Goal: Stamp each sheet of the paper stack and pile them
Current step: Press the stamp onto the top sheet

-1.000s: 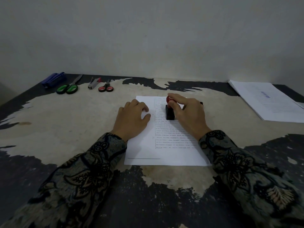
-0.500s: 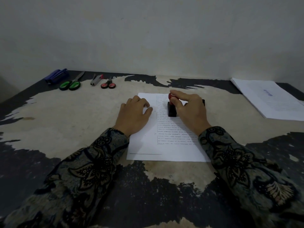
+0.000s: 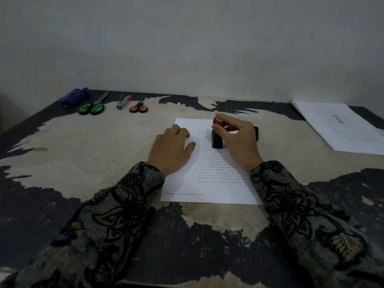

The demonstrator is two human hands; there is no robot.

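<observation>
Worn tabletop [image 3: 104, 154] is carrying a printed sheet [image 3: 207, 190]; the left hand [image 3: 170, 151] is pressing it flat with relaxed fingers while the right hand [image 3: 239, 140] is pinching the stamp [image 3: 217, 134] standing on it.

Worn tabletop [image 3: 104, 146], dark w/ big pale patches. Far left corner, in a row near the wall [image 3: 187, 42]: blue stapler [image 3: 74, 97], green-handled scissors [image 3: 94, 106], small grey tool w/ pink part [image 3: 123, 101] (can't tell what), red-handled scissors [image 3: 138, 107]. All lie flat, apart from each other. Wall plain, pale.
</observation>
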